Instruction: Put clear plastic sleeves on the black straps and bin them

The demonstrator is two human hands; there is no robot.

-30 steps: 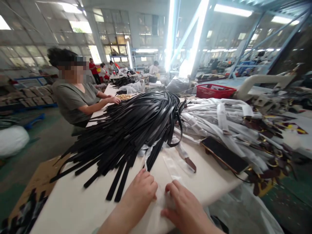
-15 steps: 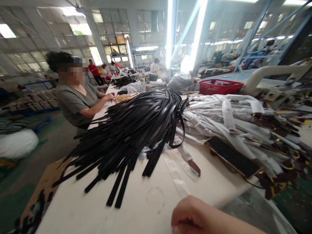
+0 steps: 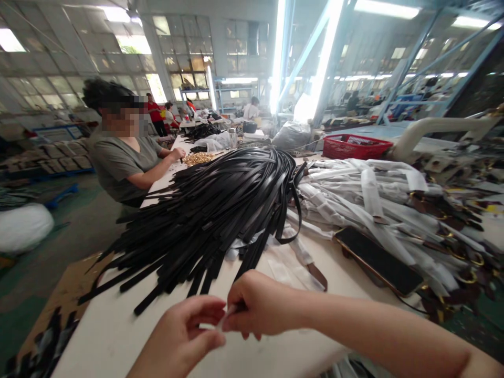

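Thin whitish strip pinched by right hand, slanted lengthwise toward loosely spread left hand; flat, glossy black straps heaped beyond.

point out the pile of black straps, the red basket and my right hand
pile of black straps (image 3: 220,207): head view, middle of the heap
red basket (image 3: 352,151): head view, front wall
right hand (image 3: 263,306): head view, back of the hand
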